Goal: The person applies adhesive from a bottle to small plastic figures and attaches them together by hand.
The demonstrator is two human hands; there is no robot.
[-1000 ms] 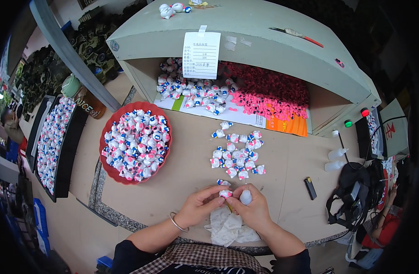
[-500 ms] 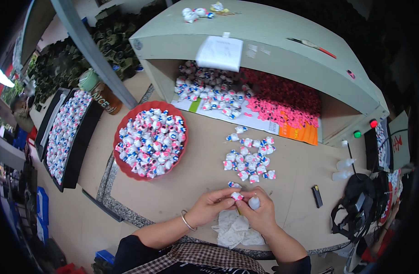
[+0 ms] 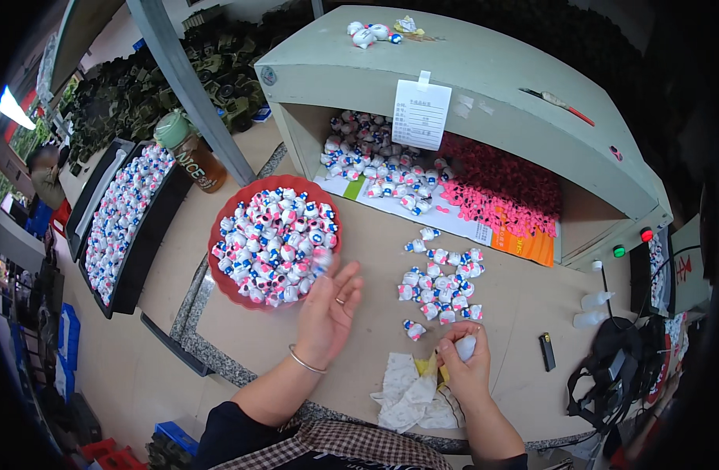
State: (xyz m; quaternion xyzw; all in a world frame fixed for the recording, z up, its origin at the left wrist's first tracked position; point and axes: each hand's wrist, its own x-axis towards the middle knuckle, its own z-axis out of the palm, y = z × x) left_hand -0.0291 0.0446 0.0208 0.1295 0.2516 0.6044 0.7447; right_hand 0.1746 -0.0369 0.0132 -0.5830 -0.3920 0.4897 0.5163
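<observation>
My left hand (image 3: 330,312), with a ring and a bangle, reaches to the right rim of a red scalloped bowl (image 3: 218,270). Its fingers are apart. Just beyond the thumb, a blurred small figurine (image 3: 322,259) shows over the bowl's edge; whether it still touches the thumb is unclear. White figurines (image 3: 277,235) with pink and blue parts fill the bowl. My right hand (image 3: 467,374) is closed around a small white squeeze bottle (image 3: 466,347), above a crumpled white cloth (image 3: 402,395). Ahead of it, a group of similar figurines (image 3: 441,286) lies on the table, with a single figurine (image 3: 413,330) nearer.
A grey-green cabinet (image 3: 484,78) holds more figurines and a pile of pink pieces (image 3: 504,205). At left are a black tray (image 3: 136,258) of figurines and a lidded bottle (image 3: 199,160). On the right lie a black lighter-shaped object (image 3: 547,352), clear bottles (image 3: 592,319) and black straps (image 3: 602,376).
My left hand has moved leftward from beside the right hand to the bowl, and the figurine once held between both hands is gone from there. The cabinet's paper has swung down flat.
</observation>
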